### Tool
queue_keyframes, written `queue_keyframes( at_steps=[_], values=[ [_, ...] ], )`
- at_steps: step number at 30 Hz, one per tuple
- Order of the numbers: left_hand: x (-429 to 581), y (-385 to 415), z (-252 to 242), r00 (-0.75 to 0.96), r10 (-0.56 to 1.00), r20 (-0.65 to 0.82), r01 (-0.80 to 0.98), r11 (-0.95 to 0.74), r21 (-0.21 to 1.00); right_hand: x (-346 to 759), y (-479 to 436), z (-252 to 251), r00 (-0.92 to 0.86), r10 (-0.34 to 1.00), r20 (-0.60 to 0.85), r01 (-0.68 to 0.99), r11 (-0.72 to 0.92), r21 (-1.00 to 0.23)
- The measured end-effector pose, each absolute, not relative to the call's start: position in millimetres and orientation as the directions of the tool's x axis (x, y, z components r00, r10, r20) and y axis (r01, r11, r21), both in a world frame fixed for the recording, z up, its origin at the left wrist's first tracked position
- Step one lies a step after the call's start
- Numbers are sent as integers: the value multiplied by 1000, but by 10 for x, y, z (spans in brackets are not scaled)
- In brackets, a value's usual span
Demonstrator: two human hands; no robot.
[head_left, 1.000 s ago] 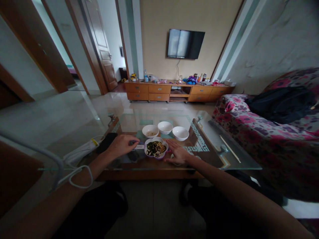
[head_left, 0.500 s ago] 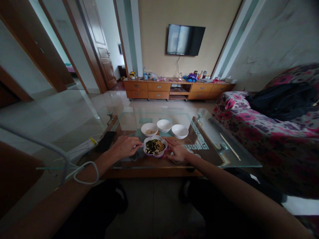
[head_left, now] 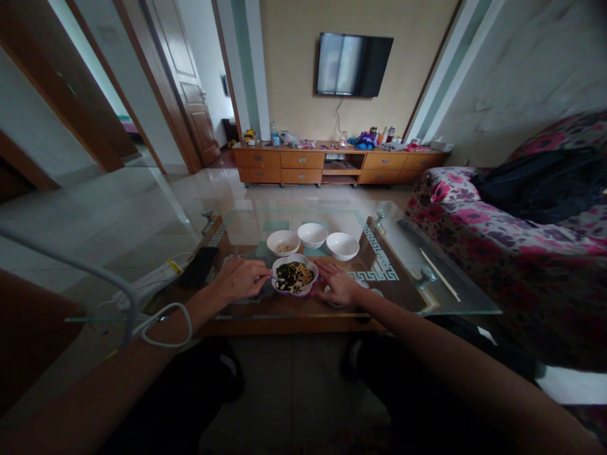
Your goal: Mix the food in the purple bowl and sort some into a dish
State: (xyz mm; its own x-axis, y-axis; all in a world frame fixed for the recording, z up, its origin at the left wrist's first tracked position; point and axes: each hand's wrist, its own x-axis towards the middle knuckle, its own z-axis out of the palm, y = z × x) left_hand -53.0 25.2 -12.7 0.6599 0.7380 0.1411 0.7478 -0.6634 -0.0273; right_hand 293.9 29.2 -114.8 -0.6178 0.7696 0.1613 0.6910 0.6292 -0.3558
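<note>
Here, pinched a utensil (head_left: 277,279) in left hand (head_left: 241,279), rested right hand (head_left: 337,283) flat beside flower-shaped bowl (head_left: 298,258) between them.

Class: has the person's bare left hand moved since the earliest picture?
Yes: the left hand has moved rightward, closer to the purple-white flower-shaped bowl, judged against the rightmost round white bowl.

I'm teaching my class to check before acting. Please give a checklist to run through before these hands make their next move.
1. Left hand grips the utensil: ok.
2. It reaches into the flower-shaped bowl: ok.
3. That bowl sits upright on the glass table: ok.
4. Right hand touches that bowl: cannot tell; it is close beside it.
5. Leftmost white bowl bare inside: not ok; small pieces lie there.
</note>
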Motion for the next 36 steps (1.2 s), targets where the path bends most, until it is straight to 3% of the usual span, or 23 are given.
queue_keyframes(
  at_steps=[4,9,17,21,26,30,36],
  values=[
    [-562,323,-138,561,775,291,780,-613,129,2928,284,-1136,-605,783,145,704,612,-361],
    [-549,570,-179,246,860,448,852,-412,324,2929,286,-1147,-616,767,179,689,635,-348],
    [-417,785,-232,138,924,357,919,-253,301,2923,306,-1184,-614,769,178,694,634,-341],
    [-480,756,-218,195,900,389,872,-341,352,2923,296,-1159,-617,769,171,688,631,-359],
    [-573,604,-166,509,772,381,662,-634,399,2917,286,-1121,-618,770,162,680,626,-382],
    [-552,461,-111,690,631,354,529,-774,349,2900,271,-1081,-606,784,135,702,607,-372],
    [-455,380,-46,764,596,247,548,-801,240,2892,252,-1047,-609,781,140,704,613,-359]
  ],
)
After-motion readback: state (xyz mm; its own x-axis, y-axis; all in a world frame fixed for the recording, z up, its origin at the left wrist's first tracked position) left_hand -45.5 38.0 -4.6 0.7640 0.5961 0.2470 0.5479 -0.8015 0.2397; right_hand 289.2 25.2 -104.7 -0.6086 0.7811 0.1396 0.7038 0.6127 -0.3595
